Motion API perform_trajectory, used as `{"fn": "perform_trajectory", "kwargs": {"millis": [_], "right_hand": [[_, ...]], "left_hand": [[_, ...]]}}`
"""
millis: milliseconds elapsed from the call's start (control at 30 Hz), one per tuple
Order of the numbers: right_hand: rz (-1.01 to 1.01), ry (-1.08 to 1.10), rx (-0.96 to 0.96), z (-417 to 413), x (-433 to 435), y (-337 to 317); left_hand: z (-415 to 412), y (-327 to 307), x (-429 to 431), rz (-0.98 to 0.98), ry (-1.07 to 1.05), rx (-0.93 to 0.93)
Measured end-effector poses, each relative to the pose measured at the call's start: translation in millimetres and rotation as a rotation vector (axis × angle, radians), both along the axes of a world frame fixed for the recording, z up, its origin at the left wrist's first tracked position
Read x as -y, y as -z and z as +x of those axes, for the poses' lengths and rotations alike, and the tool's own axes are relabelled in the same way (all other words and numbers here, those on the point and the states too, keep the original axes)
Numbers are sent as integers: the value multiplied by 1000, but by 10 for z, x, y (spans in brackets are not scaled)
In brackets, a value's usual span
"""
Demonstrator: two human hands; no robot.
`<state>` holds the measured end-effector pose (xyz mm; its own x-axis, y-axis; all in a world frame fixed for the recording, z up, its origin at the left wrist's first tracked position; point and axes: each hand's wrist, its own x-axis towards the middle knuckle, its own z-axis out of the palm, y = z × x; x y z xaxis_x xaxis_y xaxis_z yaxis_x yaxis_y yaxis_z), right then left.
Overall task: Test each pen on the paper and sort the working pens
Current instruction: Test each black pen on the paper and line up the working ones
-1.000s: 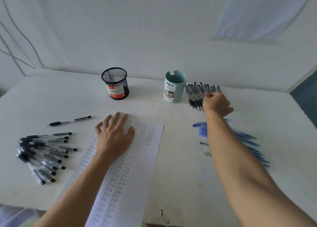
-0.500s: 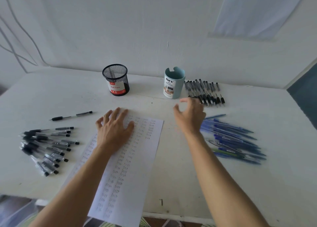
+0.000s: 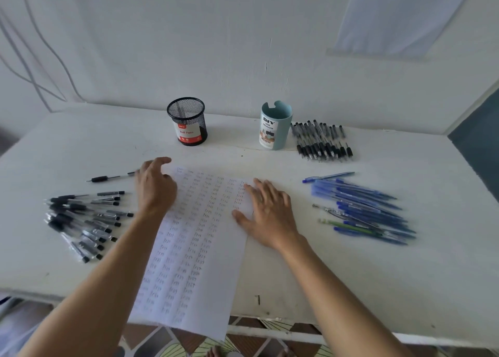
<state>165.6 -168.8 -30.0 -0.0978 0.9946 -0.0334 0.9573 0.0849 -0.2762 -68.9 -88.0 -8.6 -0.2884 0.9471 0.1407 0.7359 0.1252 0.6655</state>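
On the white worktop (image 3: 378, 289), the long white paper sheet covered in test scribbles (image 3: 194, 248) has changed keepers. My right grip (image 3: 267, 213) has come down flat and empty on its right edge. My left grip (image 3: 156, 186) has lifted off, fingers loosely curved and holding nothing, towards the lone black pen (image 3: 108, 178) just left of the sheet. I judge that pen is next to test.
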Motion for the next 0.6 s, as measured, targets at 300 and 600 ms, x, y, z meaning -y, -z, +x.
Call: {"fn": "perform_trajectory", "kwargs": {"millis": [300,600], "right_hand": [[30,10,-16,6,27,13],[14,19,-23,2,31,10]], "left_hand": [[-189,-26,-58,-285,-73,-538],[-129,72,-15,175,44,-356]]}}
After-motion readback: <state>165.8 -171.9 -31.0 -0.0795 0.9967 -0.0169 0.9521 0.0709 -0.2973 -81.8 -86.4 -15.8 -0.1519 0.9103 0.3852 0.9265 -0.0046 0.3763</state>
